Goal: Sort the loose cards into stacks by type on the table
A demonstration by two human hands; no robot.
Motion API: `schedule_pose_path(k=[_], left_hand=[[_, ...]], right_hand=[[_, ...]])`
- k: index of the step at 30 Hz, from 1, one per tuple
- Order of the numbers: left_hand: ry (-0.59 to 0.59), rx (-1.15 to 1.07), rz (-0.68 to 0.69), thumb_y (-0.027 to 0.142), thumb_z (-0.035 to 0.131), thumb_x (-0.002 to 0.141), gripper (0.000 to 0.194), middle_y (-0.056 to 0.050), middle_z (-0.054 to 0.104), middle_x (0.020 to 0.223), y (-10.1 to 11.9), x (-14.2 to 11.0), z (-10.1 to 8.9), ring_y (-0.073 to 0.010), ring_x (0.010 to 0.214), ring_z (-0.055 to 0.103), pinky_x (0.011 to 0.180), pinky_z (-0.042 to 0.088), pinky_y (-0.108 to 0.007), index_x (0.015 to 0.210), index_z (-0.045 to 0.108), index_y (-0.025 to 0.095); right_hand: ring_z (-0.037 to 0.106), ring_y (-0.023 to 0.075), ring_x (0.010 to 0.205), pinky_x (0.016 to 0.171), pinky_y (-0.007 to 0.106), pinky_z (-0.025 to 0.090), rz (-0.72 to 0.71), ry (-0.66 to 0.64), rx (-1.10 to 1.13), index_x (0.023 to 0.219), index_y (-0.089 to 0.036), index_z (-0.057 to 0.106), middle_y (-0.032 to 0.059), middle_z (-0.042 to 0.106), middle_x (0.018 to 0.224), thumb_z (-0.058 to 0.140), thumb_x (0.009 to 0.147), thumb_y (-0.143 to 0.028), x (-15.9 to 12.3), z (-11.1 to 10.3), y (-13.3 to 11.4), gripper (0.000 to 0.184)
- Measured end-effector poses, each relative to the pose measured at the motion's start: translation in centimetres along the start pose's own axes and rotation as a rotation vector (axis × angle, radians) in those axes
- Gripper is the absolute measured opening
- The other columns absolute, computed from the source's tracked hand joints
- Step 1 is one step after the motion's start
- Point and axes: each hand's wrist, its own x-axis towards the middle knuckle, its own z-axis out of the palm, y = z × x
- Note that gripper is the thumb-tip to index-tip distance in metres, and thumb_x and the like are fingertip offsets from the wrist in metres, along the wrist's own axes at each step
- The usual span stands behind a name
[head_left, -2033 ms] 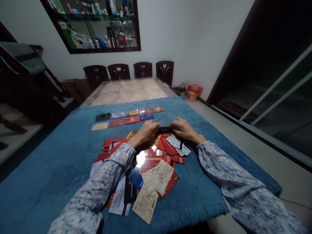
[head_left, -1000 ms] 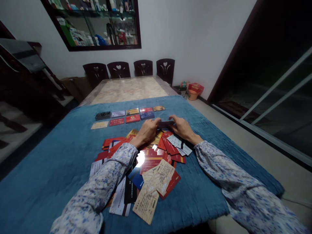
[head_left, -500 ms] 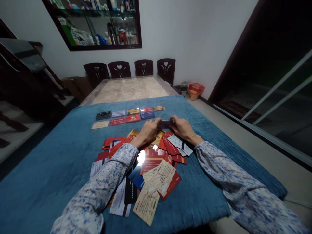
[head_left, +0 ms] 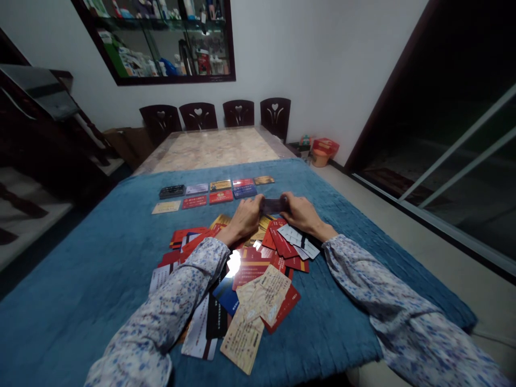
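Between my two hands is a small stack of dark cards [head_left: 273,205], gripped at its short ends. My left hand [head_left: 245,216] pinches the left end, and my right hand [head_left: 301,212] pinches the right. Below and in front of them spreads a loose heap of mixed cards: red cards [head_left: 250,269], white cards [head_left: 296,236], cream cards [head_left: 242,338], a blue card [head_left: 226,294] and a black card [head_left: 216,317]. My left forearm hides part of this heap. Beyond the hands lie two rows of sorted cards, among them a black stack [head_left: 172,191], a blue stack [head_left: 245,191] and a cream card [head_left: 166,207].
A blue cloth [head_left: 100,252] covers the near part of the table, and its bare stone-patterned top [head_left: 217,145] shows beyond. Several dark chairs [head_left: 238,114] line the far end. On the floor at the right stands an orange bucket [head_left: 320,157] beside a red box.
Both hands keep hold of the dark stack near the same spot. Its face has tilted, from edge-on to more in view. A second ago the right fingers were more lifted; now they close on its end.
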Motion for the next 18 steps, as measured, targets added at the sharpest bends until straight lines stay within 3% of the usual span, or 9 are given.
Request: schedule_pose_path(k=[18], left_hand=[[0.017, -0.100, -0.023, 0.011, 0.052, 0.087, 0.047, -0.016, 0.068, 0.117, -0.5, 0.1, 0.3, -0.0302, 0.111, 0.063, 0.100, 0.047, -0.046, 0.133, 0.047, 0.014]], right_hand=[[0.066, 0.0312, 0.109, 0.089, 0.040, 0.047, -0.102, 0.082, 0.073, 0.133, -0.013, 0.054, 0.0200, 0.072, 0.119, 0.064, 0.086, -0.022, 0.5, 1.2, 1.1, 0.049]])
